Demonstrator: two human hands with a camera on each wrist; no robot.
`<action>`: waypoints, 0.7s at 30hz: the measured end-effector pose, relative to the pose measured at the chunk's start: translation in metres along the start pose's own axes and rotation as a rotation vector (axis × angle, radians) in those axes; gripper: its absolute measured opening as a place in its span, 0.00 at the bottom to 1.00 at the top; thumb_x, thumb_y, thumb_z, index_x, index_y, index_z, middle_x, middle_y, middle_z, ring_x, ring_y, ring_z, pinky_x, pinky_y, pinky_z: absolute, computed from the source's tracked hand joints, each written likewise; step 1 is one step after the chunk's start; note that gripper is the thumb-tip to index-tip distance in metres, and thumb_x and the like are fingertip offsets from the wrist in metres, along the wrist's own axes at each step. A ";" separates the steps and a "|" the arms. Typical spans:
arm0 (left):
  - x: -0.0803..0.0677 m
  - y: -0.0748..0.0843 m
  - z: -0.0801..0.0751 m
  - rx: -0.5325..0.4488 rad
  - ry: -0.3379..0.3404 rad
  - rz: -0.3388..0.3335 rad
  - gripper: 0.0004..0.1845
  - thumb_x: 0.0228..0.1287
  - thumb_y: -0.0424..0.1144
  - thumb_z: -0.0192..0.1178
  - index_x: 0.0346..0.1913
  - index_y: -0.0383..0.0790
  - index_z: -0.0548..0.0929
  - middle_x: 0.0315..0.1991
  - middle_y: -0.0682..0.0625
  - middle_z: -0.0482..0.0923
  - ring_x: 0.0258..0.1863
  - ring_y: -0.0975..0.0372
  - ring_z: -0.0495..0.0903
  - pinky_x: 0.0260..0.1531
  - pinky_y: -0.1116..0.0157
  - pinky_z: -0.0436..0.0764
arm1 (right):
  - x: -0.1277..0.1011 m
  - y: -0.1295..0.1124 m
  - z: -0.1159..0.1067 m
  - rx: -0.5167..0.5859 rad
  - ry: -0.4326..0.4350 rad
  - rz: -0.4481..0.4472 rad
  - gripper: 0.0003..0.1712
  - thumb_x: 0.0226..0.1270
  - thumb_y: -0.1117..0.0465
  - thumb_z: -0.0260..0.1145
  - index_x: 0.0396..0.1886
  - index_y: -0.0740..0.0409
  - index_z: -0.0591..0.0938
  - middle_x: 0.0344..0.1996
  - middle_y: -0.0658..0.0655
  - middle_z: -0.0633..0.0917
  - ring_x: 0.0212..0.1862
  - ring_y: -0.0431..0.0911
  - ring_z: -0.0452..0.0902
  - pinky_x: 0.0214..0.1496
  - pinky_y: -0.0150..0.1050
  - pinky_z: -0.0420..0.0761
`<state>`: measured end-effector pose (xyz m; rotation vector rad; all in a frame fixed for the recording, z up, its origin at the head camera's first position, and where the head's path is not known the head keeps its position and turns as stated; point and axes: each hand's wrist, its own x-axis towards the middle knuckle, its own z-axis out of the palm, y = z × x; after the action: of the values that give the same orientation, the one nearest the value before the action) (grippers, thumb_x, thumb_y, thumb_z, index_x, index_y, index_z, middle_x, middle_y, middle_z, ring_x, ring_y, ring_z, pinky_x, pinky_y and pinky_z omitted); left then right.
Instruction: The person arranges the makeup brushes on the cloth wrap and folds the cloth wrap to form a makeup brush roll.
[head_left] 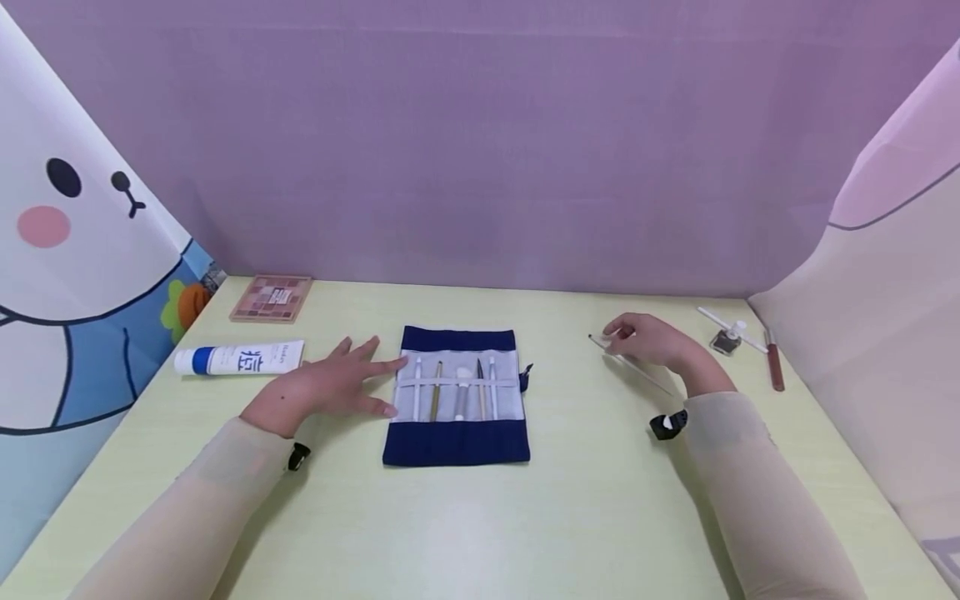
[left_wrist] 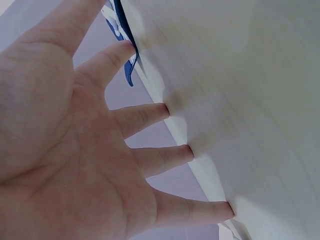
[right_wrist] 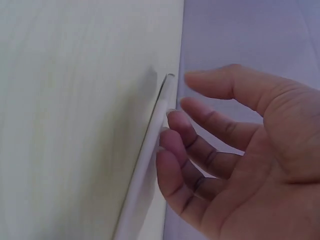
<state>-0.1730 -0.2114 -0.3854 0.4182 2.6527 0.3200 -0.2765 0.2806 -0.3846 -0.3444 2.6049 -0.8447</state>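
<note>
Nearest the camera, two pale-sleeved forearms run up from the bottom of the head view onto the pale yellow-green worktop (head_left: 570, 517). The left hand (head_left: 322, 385), left of centre, lies flat with fingers spread and straight, its fingertips at the left edge of the unrolled navy fabric brush roll (head_left: 456, 442), gripping nothing. That roll sits in the middle of the frame and already carries five slim brushes (head_left: 457, 390) tucked under its grey band. The right hand (head_left: 648, 340), right of centre, has its curled fingers (right_wrist: 172, 145) on a thin white-handled brush (head_left: 637, 369) lying on the worktop; it looks like a pickup just beginning, the brush not yet lifted.

By my reading, most brushes are stowed and this one remains. Further right lie more small cosmetic tools (head_left: 738, 337); at upper left, a white tube (head_left: 240, 358) and a pink eyeshadow palette (head_left: 272, 297).
</note>
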 end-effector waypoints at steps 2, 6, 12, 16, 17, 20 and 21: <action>0.000 0.000 0.000 -0.005 -0.001 -0.001 0.50 0.64 0.72 0.66 0.85 0.64 0.59 0.88 0.30 0.40 0.82 0.20 0.38 0.63 0.13 0.58 | 0.000 0.002 0.000 0.004 -0.024 0.010 0.26 0.74 0.59 0.66 0.68 0.62 0.79 0.56 0.62 0.81 0.54 0.50 0.77 0.55 0.39 0.77; 0.000 0.000 0.001 -0.012 -0.005 -0.007 0.50 0.64 0.72 0.66 0.85 0.64 0.59 0.88 0.31 0.39 0.82 0.20 0.38 0.64 0.13 0.57 | 0.002 0.006 0.000 0.007 -0.042 0.018 0.27 0.70 0.61 0.67 0.67 0.63 0.79 0.52 0.59 0.81 0.50 0.48 0.77 0.52 0.37 0.77; 0.000 0.000 0.001 -0.005 -0.005 -0.011 0.51 0.64 0.72 0.66 0.85 0.63 0.59 0.88 0.30 0.39 0.82 0.20 0.38 0.63 0.12 0.57 | 0.004 0.008 0.002 0.002 -0.060 0.018 0.27 0.68 0.65 0.65 0.67 0.63 0.78 0.50 0.58 0.82 0.50 0.49 0.76 0.53 0.38 0.77; 0.000 0.001 0.001 -0.007 -0.004 -0.008 0.51 0.64 0.72 0.66 0.85 0.63 0.59 0.88 0.30 0.39 0.82 0.20 0.38 0.63 0.13 0.58 | 0.004 0.006 0.004 0.007 -0.067 0.017 0.27 0.71 0.66 0.64 0.68 0.65 0.76 0.51 0.61 0.82 0.50 0.49 0.77 0.53 0.39 0.78; 0.000 0.001 0.001 -0.005 -0.003 -0.008 0.51 0.64 0.72 0.66 0.85 0.63 0.59 0.88 0.30 0.39 0.82 0.20 0.38 0.63 0.13 0.58 | 0.003 0.005 0.004 0.009 -0.069 0.017 0.27 0.71 0.66 0.64 0.68 0.65 0.76 0.52 0.62 0.82 0.50 0.49 0.78 0.53 0.39 0.79; 0.000 0.001 0.000 -0.004 -0.002 -0.010 0.51 0.63 0.73 0.66 0.85 0.64 0.59 0.88 0.30 0.39 0.82 0.20 0.38 0.63 0.12 0.58 | 0.003 0.003 0.006 0.022 -0.076 0.018 0.27 0.73 0.67 0.64 0.69 0.67 0.74 0.55 0.65 0.81 0.49 0.50 0.79 0.51 0.40 0.82; 0.000 0.001 0.000 -0.004 -0.001 -0.011 0.51 0.63 0.73 0.66 0.85 0.64 0.59 0.88 0.30 0.39 0.82 0.20 0.38 0.63 0.12 0.57 | 0.003 0.002 0.006 0.021 -0.075 0.020 0.27 0.73 0.67 0.63 0.69 0.67 0.74 0.56 0.66 0.81 0.50 0.50 0.80 0.51 0.40 0.82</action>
<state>-0.1723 -0.2105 -0.3854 0.4028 2.6517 0.3215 -0.2771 0.2779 -0.3915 -0.3369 2.5245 -0.8358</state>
